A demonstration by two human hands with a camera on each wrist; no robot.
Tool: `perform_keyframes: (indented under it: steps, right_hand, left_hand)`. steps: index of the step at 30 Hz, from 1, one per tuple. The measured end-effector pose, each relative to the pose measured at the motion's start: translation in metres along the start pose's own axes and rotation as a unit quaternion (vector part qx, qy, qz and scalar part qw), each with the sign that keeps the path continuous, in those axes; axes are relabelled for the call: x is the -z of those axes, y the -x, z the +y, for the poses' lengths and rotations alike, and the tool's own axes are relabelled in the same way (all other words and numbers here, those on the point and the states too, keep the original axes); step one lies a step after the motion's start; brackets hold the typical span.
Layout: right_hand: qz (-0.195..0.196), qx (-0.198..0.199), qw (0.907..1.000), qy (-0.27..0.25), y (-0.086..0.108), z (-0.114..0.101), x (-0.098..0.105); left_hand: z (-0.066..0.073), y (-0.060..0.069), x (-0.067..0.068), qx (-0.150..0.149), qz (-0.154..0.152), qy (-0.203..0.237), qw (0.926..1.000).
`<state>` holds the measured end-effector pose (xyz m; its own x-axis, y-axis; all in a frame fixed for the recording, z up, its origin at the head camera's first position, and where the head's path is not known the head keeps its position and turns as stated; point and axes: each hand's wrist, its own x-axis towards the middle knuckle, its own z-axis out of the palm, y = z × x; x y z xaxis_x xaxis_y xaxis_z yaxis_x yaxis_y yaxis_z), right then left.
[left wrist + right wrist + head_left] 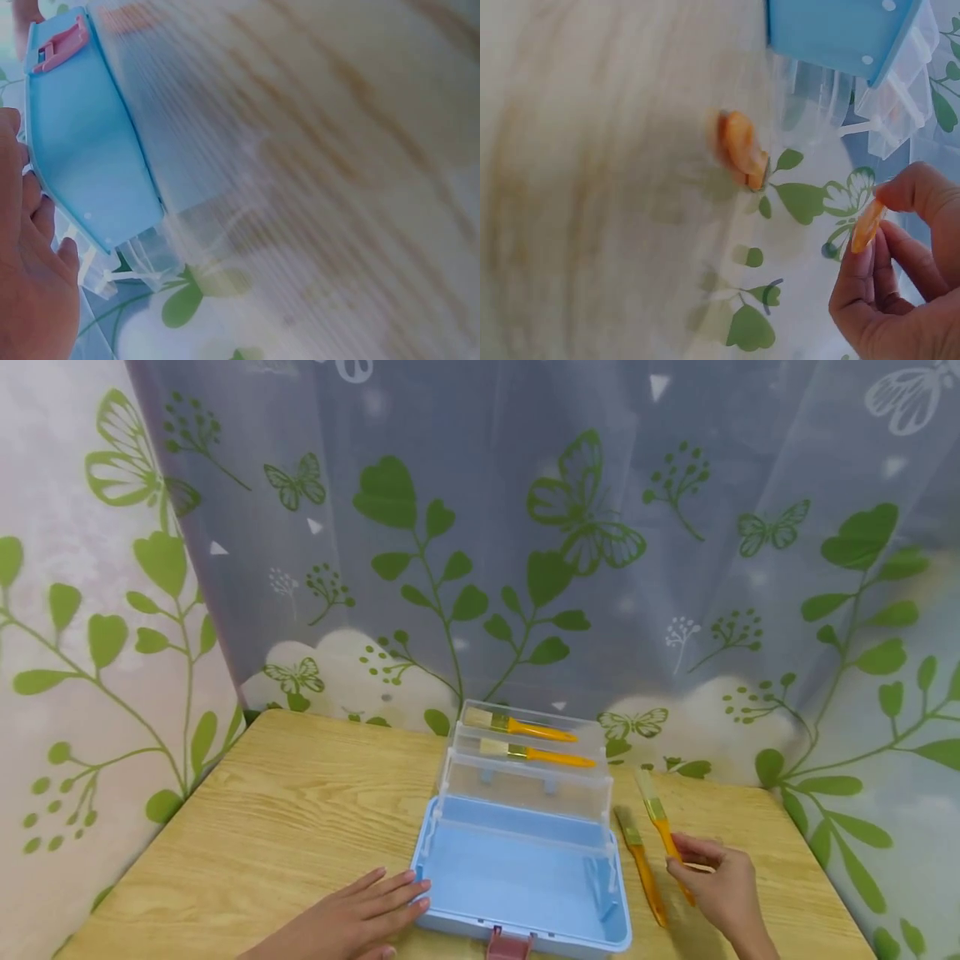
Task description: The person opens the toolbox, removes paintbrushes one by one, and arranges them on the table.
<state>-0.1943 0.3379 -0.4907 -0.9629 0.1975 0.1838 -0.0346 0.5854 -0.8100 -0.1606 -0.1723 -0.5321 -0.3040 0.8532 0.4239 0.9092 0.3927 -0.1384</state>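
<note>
A light-blue plastic box (517,881) stands open on the table, its clear tiered trays (525,781) raised at the back. Two paintbrushes with orange handles lie in those trays, an upper paintbrush (536,728) and a lower paintbrush (551,756). The left hand (352,914) rests with extended fingers on the box's left rim. Right of the box, the right hand (716,881) pinches a paintbrush (663,827) by its orange handle, bristles pointing away. Another paintbrush (643,868) lies on the table between the box and that hand. The right wrist view shows the pinched handle (867,225) end-on.
The wood-grain table (315,810) ends at a patterned curtain (480,568) with green leaves and butterflies behind it. A pink latch (510,943) hangs at the box's front edge.
</note>
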Motion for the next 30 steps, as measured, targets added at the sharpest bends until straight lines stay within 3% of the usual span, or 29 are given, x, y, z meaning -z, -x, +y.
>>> perform_keyframes:
  steps: [5, 21, 26, 30]
  right_hand:
    - [-0.02, -0.044, 0.9987, 0.012, 0.001, 0.005, 0.002]
    - [-0.081, -0.149, 0.9848, 0.038, -0.01, 0.013, 0.013]
    - [-0.077, -0.144, 0.9849, 0.058, -0.01, 0.023, 0.011]
    - [-0.072, -0.134, 0.9857, 0.072, -0.009, 0.026, 0.01]
  left_hand:
    - [0.0, 0.001, 0.005, 0.006, -0.015, 0.01, 0.9998]
    - [0.001, 0.001, 0.007, 0.013, -0.015, -0.002, 0.9998]
    - [0.002, 0.002, 0.004, -0.003, 0.004, -0.017, 0.9998]
    - [0.001, 0.0, 0.003, -0.003, -0.003, -0.018, 0.9998]
